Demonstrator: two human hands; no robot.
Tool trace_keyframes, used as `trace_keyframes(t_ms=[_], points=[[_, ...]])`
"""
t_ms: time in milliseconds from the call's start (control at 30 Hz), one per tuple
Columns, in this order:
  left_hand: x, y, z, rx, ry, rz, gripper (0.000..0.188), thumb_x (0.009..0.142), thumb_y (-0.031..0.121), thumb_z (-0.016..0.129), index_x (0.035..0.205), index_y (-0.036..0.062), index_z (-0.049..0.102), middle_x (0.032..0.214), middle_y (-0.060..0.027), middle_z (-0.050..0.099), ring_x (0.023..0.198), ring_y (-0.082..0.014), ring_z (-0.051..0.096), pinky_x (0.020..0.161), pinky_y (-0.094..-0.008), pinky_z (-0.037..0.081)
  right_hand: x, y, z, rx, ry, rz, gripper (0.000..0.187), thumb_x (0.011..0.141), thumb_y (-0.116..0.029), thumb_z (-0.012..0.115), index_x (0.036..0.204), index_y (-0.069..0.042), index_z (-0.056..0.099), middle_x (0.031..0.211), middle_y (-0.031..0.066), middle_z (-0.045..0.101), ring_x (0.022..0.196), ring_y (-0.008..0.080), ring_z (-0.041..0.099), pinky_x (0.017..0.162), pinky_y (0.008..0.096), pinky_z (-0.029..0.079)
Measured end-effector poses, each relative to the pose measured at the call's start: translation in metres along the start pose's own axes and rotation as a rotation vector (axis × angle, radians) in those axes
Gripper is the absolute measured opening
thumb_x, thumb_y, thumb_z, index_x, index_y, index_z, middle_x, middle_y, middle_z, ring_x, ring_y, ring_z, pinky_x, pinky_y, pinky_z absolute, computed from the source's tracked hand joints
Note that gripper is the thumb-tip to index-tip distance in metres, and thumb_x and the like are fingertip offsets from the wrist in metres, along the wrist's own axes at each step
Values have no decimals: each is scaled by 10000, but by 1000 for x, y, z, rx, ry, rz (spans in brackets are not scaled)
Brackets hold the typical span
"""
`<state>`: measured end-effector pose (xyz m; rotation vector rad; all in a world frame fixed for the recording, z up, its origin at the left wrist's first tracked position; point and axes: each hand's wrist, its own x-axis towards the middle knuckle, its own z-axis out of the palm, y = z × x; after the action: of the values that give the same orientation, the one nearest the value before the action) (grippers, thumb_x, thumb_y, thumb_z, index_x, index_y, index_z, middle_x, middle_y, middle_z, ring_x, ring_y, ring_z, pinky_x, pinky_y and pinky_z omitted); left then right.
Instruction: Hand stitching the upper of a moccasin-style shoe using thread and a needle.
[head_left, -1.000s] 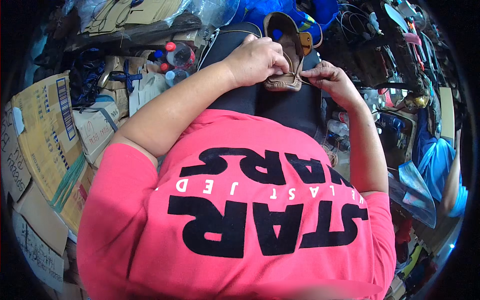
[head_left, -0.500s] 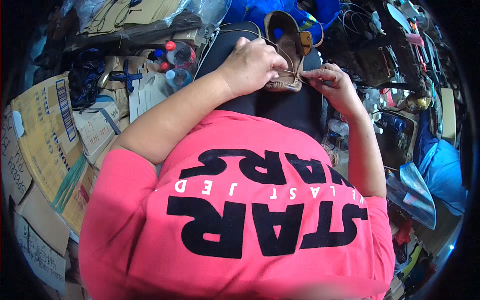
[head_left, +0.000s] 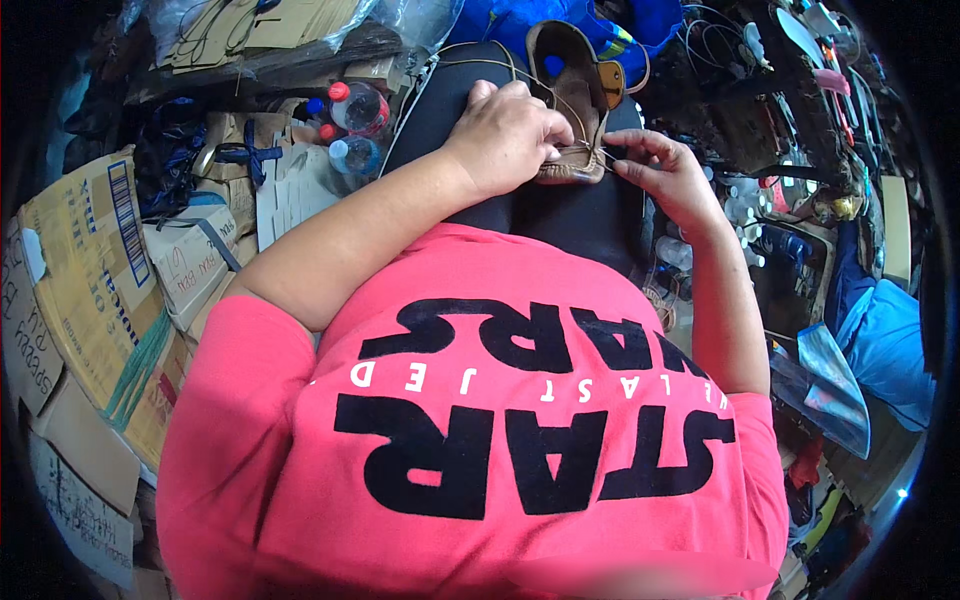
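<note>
A brown leather shoe [head_left: 572,174] rests on my dark-clad lap, its toe end toward me and its opening facing up. My left hand [head_left: 505,135] is closed at the shoe's left side, fingertips bent over the edge near the toe; what they pinch is partly hidden. A thin tan cord [head_left: 490,62] loops from behind that hand, and another strand crosses the shoe's opening. At the shoe's right edge, my right hand [head_left: 662,172] has thumb and forefinger close together around a thin, light strand by the seam. Whether it is thread or a needle is too small to tell.
Plastic bottles [head_left: 357,108] with red and blue caps stand on the left, beside cardboard boxes [head_left: 95,265]. A blue bag [head_left: 640,25] lies beyond the shoe. More small clear bottles [head_left: 675,252] and a cluttered dark rack [head_left: 790,130] are on the right.
My right hand has shifted slightly right, away from the shoe's edge, and its fingertips are a little farther apart. My left hand stays almost in place at the shoe.
</note>
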<state>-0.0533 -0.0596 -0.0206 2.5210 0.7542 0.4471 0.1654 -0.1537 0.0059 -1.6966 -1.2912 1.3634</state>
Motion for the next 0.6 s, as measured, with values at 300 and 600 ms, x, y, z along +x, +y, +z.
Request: trace_keyframes(t_ms=[300,600], points=[[26,3,6,-165,-173,-149,120,763,203,674,871,155,657,781,3,654,861,-177,608,838,-373,320,14,3,-5,-6,-47,29,264,827,-32,677,1090,-29,652,875,-9,643,812,52,559,757,219,471],[35,9,-9,2,-279,48,103,772,226,680,820,137,662,820,-37,668,912,-241,589,802,-459,400,25,-10,-5,-154,-136,51,81,810,-51,697,866,-10,655,822,0,638,776,54,557,729,219,462]])
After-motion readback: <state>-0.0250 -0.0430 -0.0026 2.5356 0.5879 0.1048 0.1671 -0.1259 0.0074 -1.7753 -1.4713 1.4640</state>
